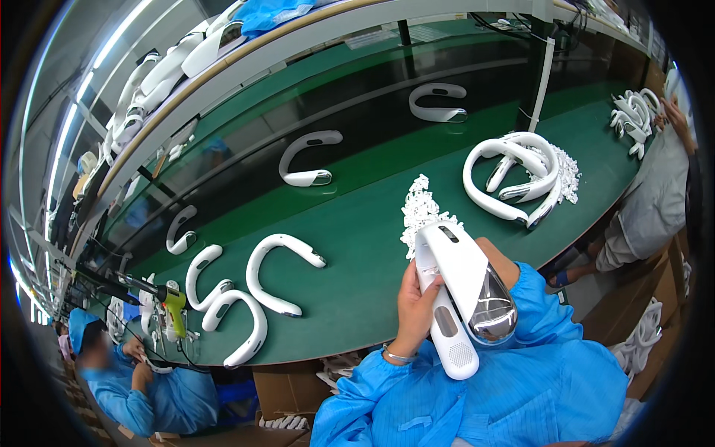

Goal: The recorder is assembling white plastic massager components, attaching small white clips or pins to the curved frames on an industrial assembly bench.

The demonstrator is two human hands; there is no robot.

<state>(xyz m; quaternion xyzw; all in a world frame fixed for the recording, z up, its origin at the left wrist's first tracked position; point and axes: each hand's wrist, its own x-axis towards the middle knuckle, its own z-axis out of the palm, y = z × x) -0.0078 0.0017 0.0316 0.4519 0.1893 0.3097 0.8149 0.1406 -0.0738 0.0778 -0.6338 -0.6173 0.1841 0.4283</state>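
Close to my chest is a white U-shaped neck fan (463, 277) with a shiny silver end and a perforated grille. My left hand (415, 309) is closed on its left side, the thumb pressing at the inner edge of the gap between its arms. From the right, my right hand (498, 259) reaches behind the fan and grips it; its fingers are mostly hidden by the white shell. Just beyond the fan, a heap of small white plastic pieces (419, 206) lies on the green table (357, 290).
Several neck fans (277, 302) rest at the left, and stacked ones (477, 190) sit beside another heap of pieces (567, 175) at the right. Others lie on the dark green belt (246, 160). A co-worker (141, 387) sits left near a yellow-green power screwdriver (175, 313); another person (655, 179) stands right.
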